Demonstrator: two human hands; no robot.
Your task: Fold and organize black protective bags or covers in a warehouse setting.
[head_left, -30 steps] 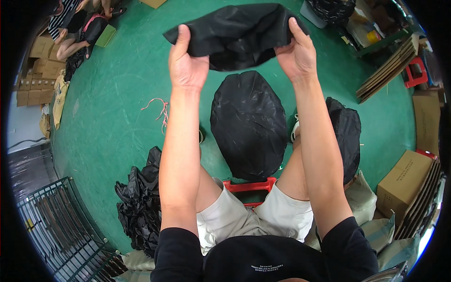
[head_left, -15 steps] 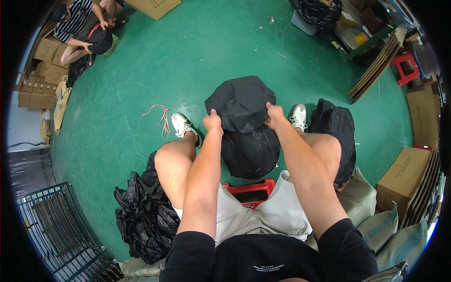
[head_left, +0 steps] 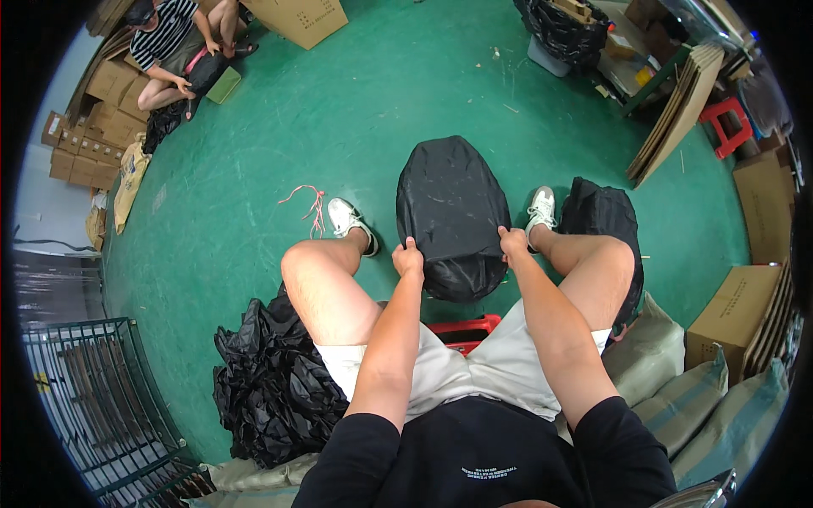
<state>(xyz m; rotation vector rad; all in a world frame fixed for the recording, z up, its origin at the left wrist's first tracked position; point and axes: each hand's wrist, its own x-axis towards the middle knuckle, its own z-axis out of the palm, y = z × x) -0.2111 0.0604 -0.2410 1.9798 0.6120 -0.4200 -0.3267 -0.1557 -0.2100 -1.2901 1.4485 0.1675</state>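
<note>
A black fabric cover [head_left: 453, 199] with a rounded outline lies spread over a dark rounded bundle [head_left: 464, 286] between my feet. My left hand [head_left: 409, 259] pinches the cover's near left edge. At the near right edge, the fingers of my right hand [head_left: 512, 245] are closed on the same cloth. What lies inside or under the bundle is hidden. Beside my right shin stands another black fabric pile [head_left: 597, 212], partly behind my leg. To the left of my left leg is a crumpled heap of black sheeting [head_left: 271, 381].
A red stool [head_left: 464, 330] shows beneath me. Pink string [head_left: 318, 212] lies by my left shoe. Pale woven sacks [head_left: 648, 351] and a carton [head_left: 730, 313] stand at the right, a metal rack [head_left: 102, 406] at the left. Another person [head_left: 174, 38] sits far left, handling black cloth.
The cover, held up and bunched half a second ago, now lies lower and stretched out over the bundle. Both hands have come down nearer to me, still holding its edges.
</note>
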